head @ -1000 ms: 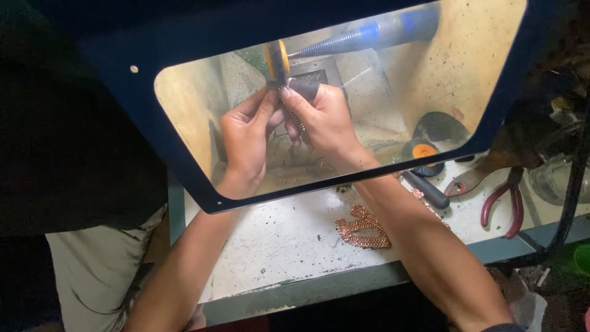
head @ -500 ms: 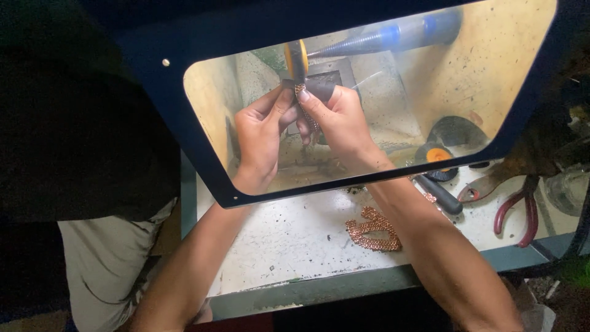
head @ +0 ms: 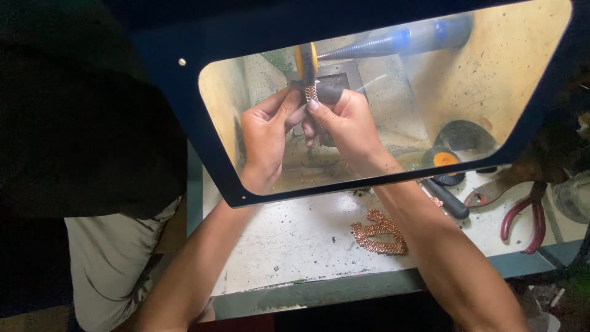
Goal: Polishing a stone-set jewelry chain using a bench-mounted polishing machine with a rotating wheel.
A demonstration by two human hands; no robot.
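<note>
A: Eyes on the small copper-coloured chain piece (head: 311,93), right up against the lower edge of the orange polishing wheel (head: 305,61), seen through the clear shield (head: 510,80) with its dark blue frame.

B: Who's got it?

A: Both hands. The left hand (head: 265,135) has its grip closed on the near side of the piece, thumb and fingertips pinched in. The right hand (head: 344,123) is pinched tight on the other side, and a dark sleeve covers one of its fingers (head: 329,92) next to the wheel. The two hands touch each other at the fingertips.

B: And the wheel?

A: It sits on a tapered blue spindle (head: 393,42) that runs off to the right. Behind it, a dusty yellowish hood wall (head: 522,74).

B: Move outward for me.

A: Both forearms pass under the shield's lower edge. On the white speckled counter (head: 289,240), between the forearms, a heap of copper-coloured chain (head: 378,232) lies just beside the right forearm. Farther right: a black-handled tool (head: 445,198), a round black disc with an orange centre (head: 444,161), then red-handled pliers (head: 522,212) near the counter's right end, well apart from the hands. To the left, the person's light trousers (head: 117,264).
</note>
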